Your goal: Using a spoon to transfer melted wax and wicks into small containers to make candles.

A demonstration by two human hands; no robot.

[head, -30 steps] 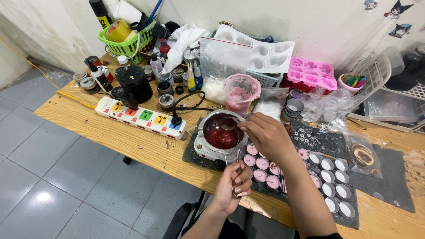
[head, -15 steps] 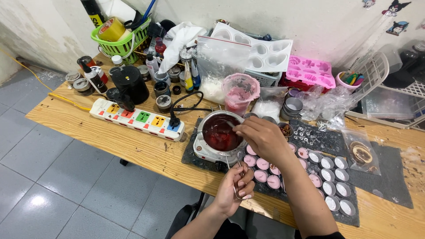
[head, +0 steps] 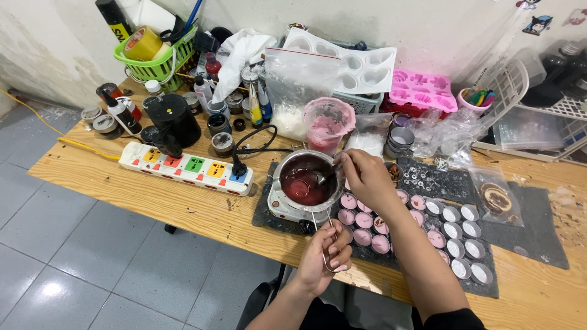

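The right hand is gripping a spoon inside the metal pot.
The left hand is clasping the pot's wire handle, below the pot.

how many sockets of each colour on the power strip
yellow sockets: 2
red socket: 1
green socket: 1
blue socket: 1, with a black plug in it
total on the power strip: 5
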